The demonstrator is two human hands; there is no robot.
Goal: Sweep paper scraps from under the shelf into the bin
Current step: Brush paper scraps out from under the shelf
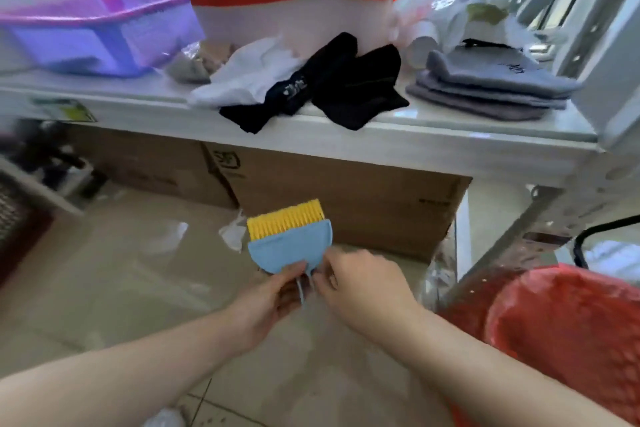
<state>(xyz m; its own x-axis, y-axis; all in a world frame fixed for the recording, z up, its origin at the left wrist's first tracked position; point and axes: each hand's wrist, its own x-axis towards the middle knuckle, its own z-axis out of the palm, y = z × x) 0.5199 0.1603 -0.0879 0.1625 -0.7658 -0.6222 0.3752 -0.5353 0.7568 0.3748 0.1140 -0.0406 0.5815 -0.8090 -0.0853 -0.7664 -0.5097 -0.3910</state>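
Observation:
A small blue hand brush (pixel 289 246) with yellow bristles is held up in front of the cardboard boxes under the white shelf (pixel 398 146). My left hand (pixel 273 302) grips its lower end from the left, fingers curled round the handle. My right hand (pixel 360 281) pinches the same end from the right. A white paper scrap (pixel 232 232) lies on the floor just left of the brush, by the box corner. More scraps (pixel 440 274) sit by the shelf leg. The red mesh bin (pixel 561 333) with a red bag stands at the lower right.
Cardboard boxes (pixel 346 204) fill the space under the shelf. On the shelf lie black and white cloths (pixel 311 90), folded grey cloths (pixel 491 87), a purple basin (pixel 90 31) and a white tub with a red liner (pixel 294 0). The tiled floor (pixel 138 270) spreads left.

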